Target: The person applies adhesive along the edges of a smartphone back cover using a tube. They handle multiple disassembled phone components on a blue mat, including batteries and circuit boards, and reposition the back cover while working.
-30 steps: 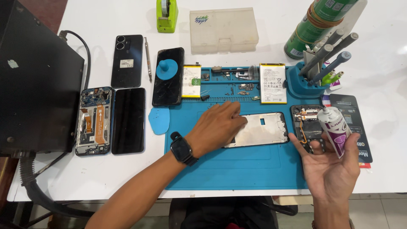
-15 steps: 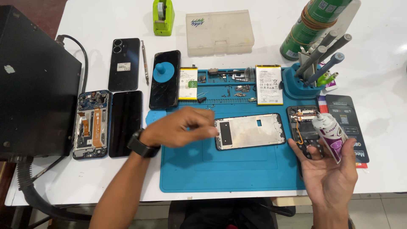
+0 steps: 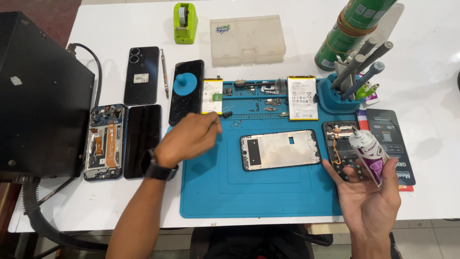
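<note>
Fingers of left hand curled shut near blue mat's upper left corner, contents unclear; right hand gripping glue tube off mat's right edge. Best steadying metal frame mid-mat before applying a thin bead

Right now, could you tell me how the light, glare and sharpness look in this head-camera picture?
Head view: bright, even light; the white table nearly washes out at upper right; soft shadows fall right of the green cans; the phone frame is sharp, the left hand slightly soft, and the tube in the right hand is clear.
</note>
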